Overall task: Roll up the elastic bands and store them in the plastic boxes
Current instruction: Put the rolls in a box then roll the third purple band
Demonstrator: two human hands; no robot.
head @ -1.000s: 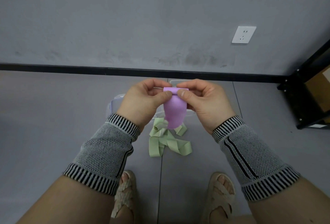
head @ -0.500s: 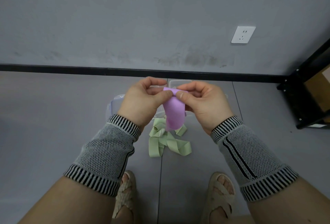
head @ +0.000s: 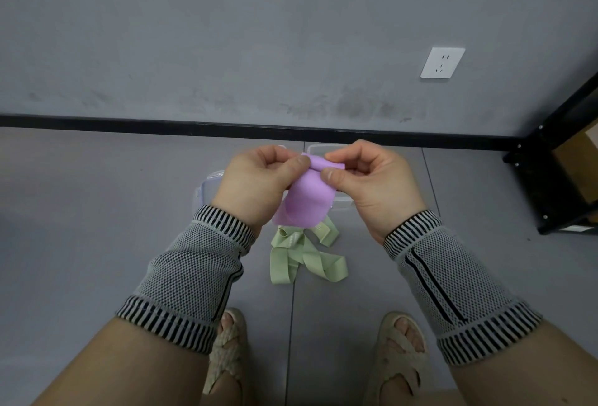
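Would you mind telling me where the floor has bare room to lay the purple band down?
Bare floor lies left of the clear plastic boxes, and also between the green band and the black shelf. The middle, around boxes and green band, is crowded.

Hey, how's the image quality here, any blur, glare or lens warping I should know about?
Head view: soft, even light, no glare, faint shadows; wide-angle warping bends the baseboard and splays the forearms; left hand, right hand and purple band look sharp.
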